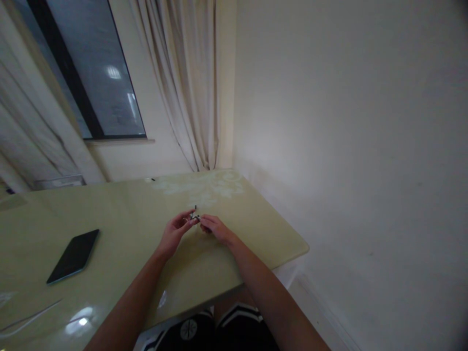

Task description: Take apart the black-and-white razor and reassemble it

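Observation:
Both hands meet above the table, around a small dark and silvery object whose kind is too small to make out. My left hand pinches it from the left, thumb below and fingers above. From the right, the closed fingers of my right hand press against its other end. A short dark piece sticks up just over the left fingertips; whether it belongs to the held object I cannot tell.
A dark tablet lies on the pale green table to the left. White cables run along the near left. At the far edge is a small black item. A wall borders the right side, and curtains hang behind.

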Demonstrator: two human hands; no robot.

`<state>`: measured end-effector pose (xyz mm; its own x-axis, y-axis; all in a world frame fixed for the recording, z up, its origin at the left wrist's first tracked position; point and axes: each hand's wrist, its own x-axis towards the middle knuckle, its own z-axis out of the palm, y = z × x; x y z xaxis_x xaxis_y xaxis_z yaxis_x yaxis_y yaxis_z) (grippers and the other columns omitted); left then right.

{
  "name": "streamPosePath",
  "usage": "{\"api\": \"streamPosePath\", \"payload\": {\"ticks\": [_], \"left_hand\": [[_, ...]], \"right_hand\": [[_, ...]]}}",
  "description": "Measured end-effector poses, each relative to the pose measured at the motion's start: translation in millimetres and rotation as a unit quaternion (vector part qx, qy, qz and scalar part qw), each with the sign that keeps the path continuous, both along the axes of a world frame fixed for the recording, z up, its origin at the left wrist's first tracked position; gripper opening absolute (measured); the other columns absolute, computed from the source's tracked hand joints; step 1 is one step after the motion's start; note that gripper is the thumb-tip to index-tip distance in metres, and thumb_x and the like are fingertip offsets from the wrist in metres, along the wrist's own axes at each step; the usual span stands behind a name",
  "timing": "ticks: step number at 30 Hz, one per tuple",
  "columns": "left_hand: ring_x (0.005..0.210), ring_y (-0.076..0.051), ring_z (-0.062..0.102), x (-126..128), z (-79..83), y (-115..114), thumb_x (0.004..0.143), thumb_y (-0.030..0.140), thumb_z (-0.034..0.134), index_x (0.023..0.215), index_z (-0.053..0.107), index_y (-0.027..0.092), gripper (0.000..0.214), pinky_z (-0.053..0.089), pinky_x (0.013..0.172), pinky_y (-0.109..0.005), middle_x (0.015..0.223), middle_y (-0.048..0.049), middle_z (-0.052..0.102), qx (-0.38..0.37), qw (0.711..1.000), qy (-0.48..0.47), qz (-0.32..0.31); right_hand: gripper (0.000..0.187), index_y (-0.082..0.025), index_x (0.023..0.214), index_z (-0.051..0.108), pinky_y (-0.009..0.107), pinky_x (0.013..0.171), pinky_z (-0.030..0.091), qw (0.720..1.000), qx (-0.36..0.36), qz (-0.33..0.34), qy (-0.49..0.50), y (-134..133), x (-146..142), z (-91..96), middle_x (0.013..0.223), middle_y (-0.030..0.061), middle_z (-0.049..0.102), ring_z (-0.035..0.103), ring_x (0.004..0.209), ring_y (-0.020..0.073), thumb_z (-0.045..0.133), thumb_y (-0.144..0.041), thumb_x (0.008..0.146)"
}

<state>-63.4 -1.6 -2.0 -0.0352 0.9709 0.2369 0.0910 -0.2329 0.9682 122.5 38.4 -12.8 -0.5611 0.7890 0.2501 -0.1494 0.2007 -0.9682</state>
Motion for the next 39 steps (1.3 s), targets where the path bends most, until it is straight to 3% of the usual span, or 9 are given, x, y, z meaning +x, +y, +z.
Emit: {"api": "streamPosePath", "payload": {"ticks": [4, 10, 20, 22, 26, 30, 32, 35, 39], "left_hand": [[0.089, -0.02, 0.065, -3.8, -5.0, 1.1, 0.076, 0.057, 0.08, 0.134, 0.068, 0.02, 0.069, 0.05, 0.086, -0.033, 0.097, -0.006, 0.072, -0.016, 0.997, -0.026, -0.074], [0.091, -0.02, 0.062, -8.0, -5.4, -0.6, 0.072, 0.049, 0.086, 0.127, 0.074, 0.022, 0.063, 0.047, 0.085, -0.032, 0.101, -0.0052, 0.073, -0.033, 0.994, -0.047, -0.098], [0.089, -0.019, 0.063, 0.1, 1.7, -5.9, 0.067, 0.045, 0.089, 0.121, 0.076, 0.022, 0.06, 0.048, 0.08, -0.03, 0.107, -0.0071, 0.074, -0.028, 0.99, -0.108, -0.091], [0.081, -0.016, 0.061, -0.8, 2.5, -4.8, 0.071, 0.047, 0.086, 0.126, 0.074, 0.022, 0.062, 0.047, 0.075, -0.027, 0.102, -0.0055, 0.072, -0.01, 0.995, -0.079, -0.067], [0.062, -0.01, 0.049, 6.2, 0.0, 9.2, 0.074, 0.043, 0.082, 0.125, 0.074, 0.024, 0.056, 0.042, 0.061, -0.024, 0.092, -0.0009, 0.067, 0.045, 0.993, 0.106, 0.001], [0.071, -0.015, 0.055, 42.3, -1.5, 39.7, 0.069, 0.031, 0.082, 0.116, 0.078, 0.024, 0.048, 0.047, 0.071, -0.029, 0.093, -0.0034, 0.07, 0.078, 0.961, 0.265, -0.026], [0.079, -0.018, 0.06, 68.3, -1.8, 58.9, 0.067, 0.027, 0.083, 0.115, 0.079, 0.022, 0.048, 0.047, 0.077, -0.031, 0.096, -0.0056, 0.072, 0.048, 0.946, 0.319, -0.032], [0.086, -0.022, 0.064, 105.4, -4.7, 87.1, 0.066, 0.026, 0.083, 0.113, 0.08, 0.018, 0.048, 0.047, 0.08, -0.031, 0.096, -0.0077, 0.074, 0.019, 0.944, 0.327, -0.036], [0.073, -0.022, 0.066, 136.7, -12.6, 110.8, 0.066, 0.033, 0.082, 0.112, 0.079, 0.014, 0.05, 0.046, 0.069, -0.029, 0.077, -0.0034, 0.073, -0.017, 0.945, 0.32, -0.065]], "right_hand": [[0.049, -0.017, 0.082, 0.069, 0.026, 0.054, 0.029, 0.999, -0.014, 0.035, -0.001, -5.2, 1.9, 5.7, 0.056, -0.0043, 0.048, 0.039, 0.05, 0.0105, 0.051, -0.061, 0.093], [0.046, -0.015, 0.074, 0.067, 0.024, 0.048, 0.025, 0.996, -0.067, 0.06, 0.005, -6.7, 4.3, 8.4, 0.052, -0.0041, 0.049, 0.039, 0.045, 0.0091, 0.058, -0.059, 0.085], [0.046, -0.017, 0.061, 0.059, 0.024, 0.045, 0.018, 0.996, -0.083, -0.017, 0.02, -4.4, 0.5, 6.8, 0.05, -0.0053, 0.045, 0.032, 0.043, 0.0065, 0.067, -0.06, 0.076], [0.049, -0.018, 0.062, 0.058, 0.023, 0.044, 0.018, 0.993, -0.096, -0.059, 0.046, 3.4, 3.7, 8.9, 0.049, -0.0057, 0.043, 0.031, 0.042, 0.0067, 0.062, -0.063, 0.078], [0.054, -0.02, 0.062, 0.056, 0.024, 0.042, 0.017, 0.969, -0.091, -0.215, 0.085, 27.1, 29.7, 16.3, 0.046, -0.0065, 0.039, 0.028, 0.039, 0.0079, 0.05, -0.068, 0.084], [0.052, -0.02, 0.059, 0.055, 0.025, 0.044, 0.021, 0.923, -0.006, -0.376, 0.085, 41.7, 64.7, 12.3, 0.047, -0.0059, 0.038, 0.032, 0.043, 0.0095, 0.054, -0.065, 0.086], [0.052, -0.021, 0.06, 0.052, 0.026, 0.044, 0.023, 0.888, -0.013, -0.448, 0.105, 44.0, 75.1, 5.5, 0.047, -0.0058, 0.037, 0.034, 0.044, 0.0108, 0.051, -0.064, 0.089], [0.053, -0.022, 0.061, 0.05, 0.027, 0.043, 0.024, 0.847, -0.066, -0.51, 0.136, 46.4, 79.9, -4.2, 0.044, -0.0064, 0.035, 0.034, 0.042, 0.0118, 0.045, -0.064, 0.093], [0.053, -0.022, 0.061, 0.05, 0.025, 0.041, 0.024, 0.821, -0.087, -0.539, 0.169, 50.9, 77.9, -11.1, 0.045, -0.0069, 0.035, 0.033, 0.041, 0.011, 0.045, -0.065, 0.092]]}}
